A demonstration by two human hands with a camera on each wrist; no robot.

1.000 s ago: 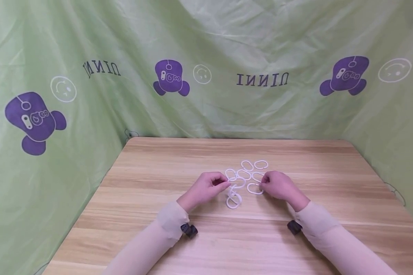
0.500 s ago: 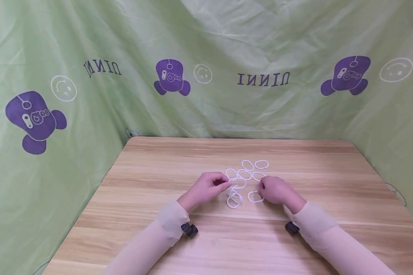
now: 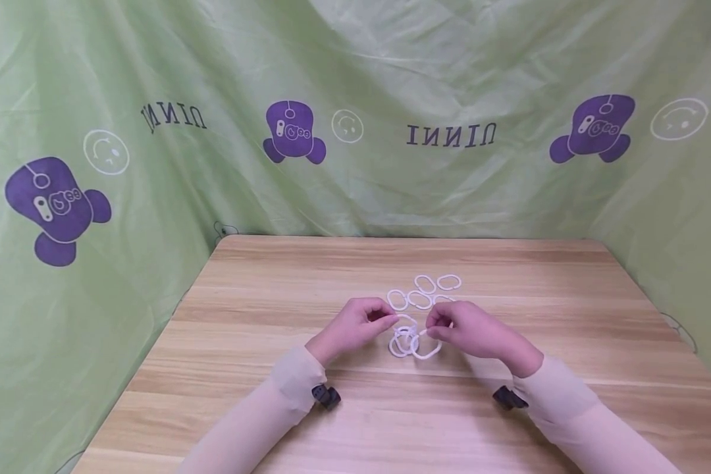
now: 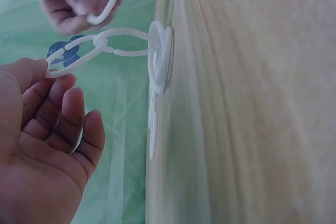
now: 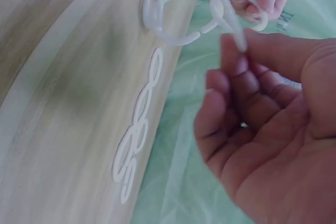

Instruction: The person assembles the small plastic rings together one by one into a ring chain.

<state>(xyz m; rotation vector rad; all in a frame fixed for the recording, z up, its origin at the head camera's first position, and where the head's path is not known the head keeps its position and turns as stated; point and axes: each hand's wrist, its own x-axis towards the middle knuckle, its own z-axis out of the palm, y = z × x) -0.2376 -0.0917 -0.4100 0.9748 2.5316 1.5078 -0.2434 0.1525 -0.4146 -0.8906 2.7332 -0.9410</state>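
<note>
A short chain of white plastic rings (image 3: 401,337) hangs from my left hand (image 3: 390,318), which pinches its top link just above the wooden table (image 3: 261,309). In the left wrist view the chain (image 4: 126,40) runs from my left fingertips (image 4: 50,66) down to the table. My right hand (image 3: 431,331) pinches a single white ring (image 3: 426,347) right beside the chain, touching or nearly touching it. The right wrist view shows that ring (image 5: 234,31) held at my thumb tip, with the chain (image 5: 173,9) just beyond. Several loose rings (image 3: 423,291) lie flat behind both hands.
A green printed cloth (image 3: 355,131) hangs round the table on the back and both sides. Bare wood stretches left, right and in front of the hands. Small black wrist camera mounts (image 3: 326,396) sit under both sleeves.
My right hand has drawn one ring out of the loose group and carried it left and toward me, up against the chain. My left hand has stayed in place holding the chain.
</note>
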